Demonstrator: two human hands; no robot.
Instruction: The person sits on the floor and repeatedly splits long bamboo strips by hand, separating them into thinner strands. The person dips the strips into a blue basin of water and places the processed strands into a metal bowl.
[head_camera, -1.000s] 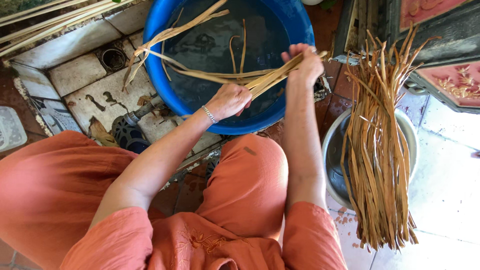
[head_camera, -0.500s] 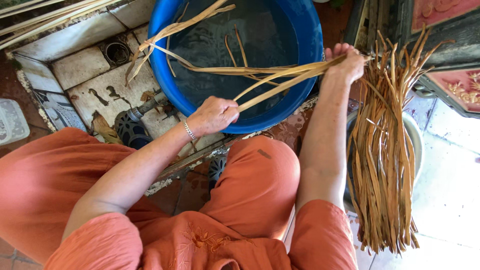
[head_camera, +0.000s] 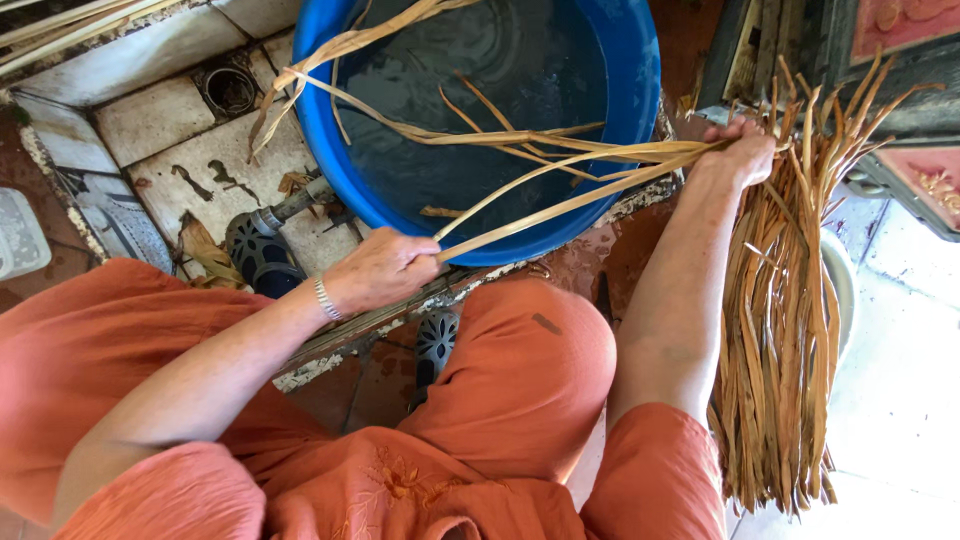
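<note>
Your left hand (head_camera: 385, 272) & right hand (head_camera: 740, 158) both closed on wet strips (head_camera: 560, 175) stretched over tub (head_camera: 630, 90) near rim; look light, limp, prob slippery, so grip bunched ends, not mid-span.

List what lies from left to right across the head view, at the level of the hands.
Grey tiled floor with a round drain → left hand gripping tan leaf strips → round blue plastic tub → right hand holding the strips' other end → hanging bundle of dried tan strips.
</note>
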